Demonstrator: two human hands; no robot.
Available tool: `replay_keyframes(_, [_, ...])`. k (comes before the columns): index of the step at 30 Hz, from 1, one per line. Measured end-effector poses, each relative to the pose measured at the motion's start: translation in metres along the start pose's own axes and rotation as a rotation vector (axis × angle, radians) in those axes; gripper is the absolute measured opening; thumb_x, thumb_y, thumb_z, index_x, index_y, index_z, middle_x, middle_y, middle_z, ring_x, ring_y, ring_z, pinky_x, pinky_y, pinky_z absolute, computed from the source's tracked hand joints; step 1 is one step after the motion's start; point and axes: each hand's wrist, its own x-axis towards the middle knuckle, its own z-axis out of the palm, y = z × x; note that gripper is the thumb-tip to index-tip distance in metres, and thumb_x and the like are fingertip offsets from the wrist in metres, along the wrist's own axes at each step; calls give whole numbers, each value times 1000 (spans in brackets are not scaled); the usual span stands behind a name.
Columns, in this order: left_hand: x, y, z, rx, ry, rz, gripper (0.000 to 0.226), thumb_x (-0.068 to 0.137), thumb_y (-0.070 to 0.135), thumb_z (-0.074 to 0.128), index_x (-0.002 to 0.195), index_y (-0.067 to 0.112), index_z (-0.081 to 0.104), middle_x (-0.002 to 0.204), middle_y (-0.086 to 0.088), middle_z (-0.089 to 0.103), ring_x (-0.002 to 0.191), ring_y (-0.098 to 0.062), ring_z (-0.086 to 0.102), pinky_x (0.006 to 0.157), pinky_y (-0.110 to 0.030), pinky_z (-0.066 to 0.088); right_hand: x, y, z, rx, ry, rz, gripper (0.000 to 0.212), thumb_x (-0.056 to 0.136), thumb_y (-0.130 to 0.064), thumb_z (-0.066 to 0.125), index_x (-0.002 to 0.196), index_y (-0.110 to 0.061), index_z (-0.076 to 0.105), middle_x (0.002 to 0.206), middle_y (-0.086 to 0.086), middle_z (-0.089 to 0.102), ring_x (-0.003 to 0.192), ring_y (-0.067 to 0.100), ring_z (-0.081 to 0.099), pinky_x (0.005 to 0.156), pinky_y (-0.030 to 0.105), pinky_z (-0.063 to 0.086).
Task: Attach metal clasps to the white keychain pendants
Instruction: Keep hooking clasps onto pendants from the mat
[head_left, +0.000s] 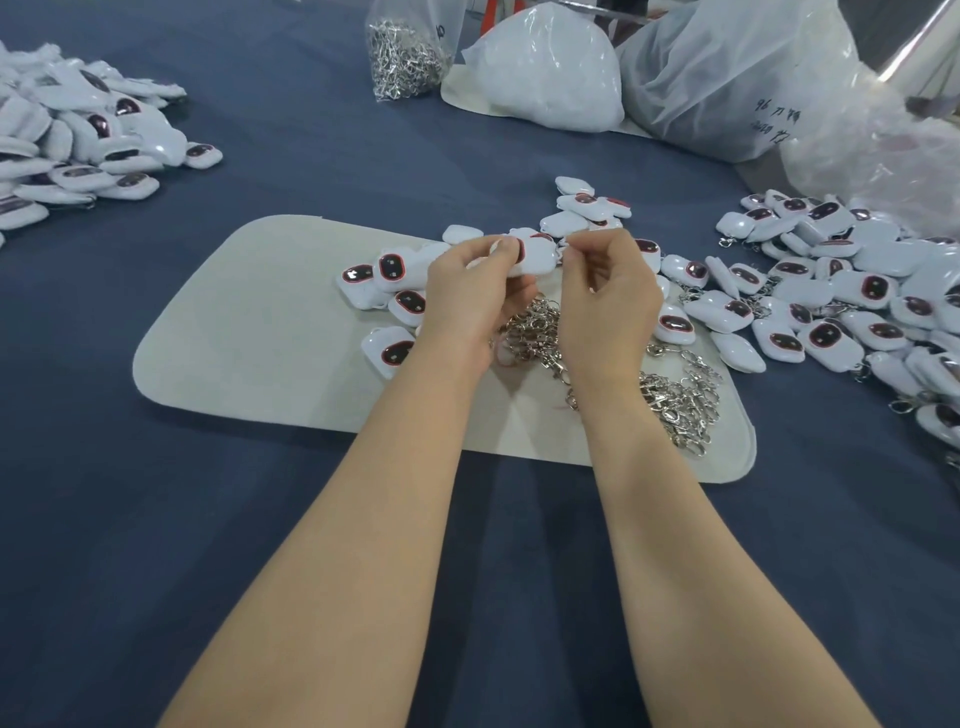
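My left hand (470, 293) grips a white pendant (535, 255) with a dark oval window, held above the beige mat (249, 332). My right hand (605, 291) has its fingers curled at the pendant's right end; whatever it pinches there is too small to make out. Beneath both hands lies a heap of loose metal clasps (670, 400) on the mat. More white pendants (395, 291) lie on the mat to the left of my hands.
A big pile of pendants (841, 306) spreads at the right, some with clasps. Another pile of pendants (78, 140) sits far left. A clear bag of clasps (405, 57) and white plastic bags (550, 73) stand at the back on the blue cloth.
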Motion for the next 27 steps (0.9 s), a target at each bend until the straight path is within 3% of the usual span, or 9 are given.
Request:
replay_keyframes(3, [0, -2, 1, 98, 43, 99, 14, 94, 10, 55, 106, 5, 61, 82, -5, 58, 51, -9, 55, 59, -21, 55, 0, 2, 0, -40, -11, -16, 13, 88, -3, 55, 89, -12, 65, 79, -6, 61, 76, 11, 57, 72, 13, 42])
replay_keyframes(8, [-1, -3, 1, 165, 63, 190, 12, 93, 12, 56, 104, 16, 61, 85, -1, 60, 58, -10, 57, 59, -19, 54, 2, 4, 0, -101, -35, -35, 14, 89, -3, 54, 92, -9, 66, 81, -6, 61, 75, 9, 53, 67, 3, 35])
replay_keyframes(12, [-2, -2, 0, 218, 64, 241, 13, 94, 13, 56, 105, 19, 60, 105, -11, 65, 71, -13, 60, 59, -18, 53, 1, 5, 1, -117, -47, -38, 14, 89, -4, 53, 92, -9, 66, 82, -6, 61, 75, 10, 53, 67, 4, 35])
replay_keyframes(16, [-4, -2, -1, 325, 54, 305, 14, 94, 14, 54, 103, 23, 59, 114, -11, 65, 93, -22, 62, 87, -38, 54, 0, 6, 1, -129, -58, -52, 14, 89, -3, 52, 92, -7, 66, 82, -7, 61, 74, 8, 52, 67, 3, 35])
replay_keyframes(18, [-5, -2, -1, 369, 48, 339, 14, 94, 14, 53, 102, 25, 58, 112, -8, 65, 93, -23, 60, 93, -45, 50, 0, 7, 2, -139, -68, -55, 15, 88, -3, 52, 91, -7, 66, 83, -7, 60, 74, 9, 51, 67, 2, 34])
replay_keyframes(22, [-2, -4, -1, 430, 27, 404, 15, 95, 14, 52, 105, 24, 58, 92, -7, 63, 78, -18, 54, 87, -45, 52, 0, 9, 3, -154, -73, -54, 15, 89, -3, 53, 95, -7, 66, 84, -7, 60, 76, 7, 51, 67, 0, 33])
replay_keyframes(25, [-1, -5, 0, 456, 9, 445, 18, 95, 14, 51, 110, 20, 60, 84, -2, 56, 69, -15, 49, 75, -35, 49, -1, 9, 3, -132, -71, -30, 15, 89, -4, 52, 96, -8, 66, 86, -8, 60, 78, 6, 53, 69, -1, 34])
replay_keyframes(27, [0, -6, 1, 490, 13, 455, 21, 96, 14, 50, 114, 18, 60, 86, -12, 57, 66, -12, 46, 72, -27, 40, -1, 10, 3, -129, -85, -13, 15, 90, -4, 52, 97, -9, 64, 86, -8, 60, 80, 7, 54, 70, 0, 35])
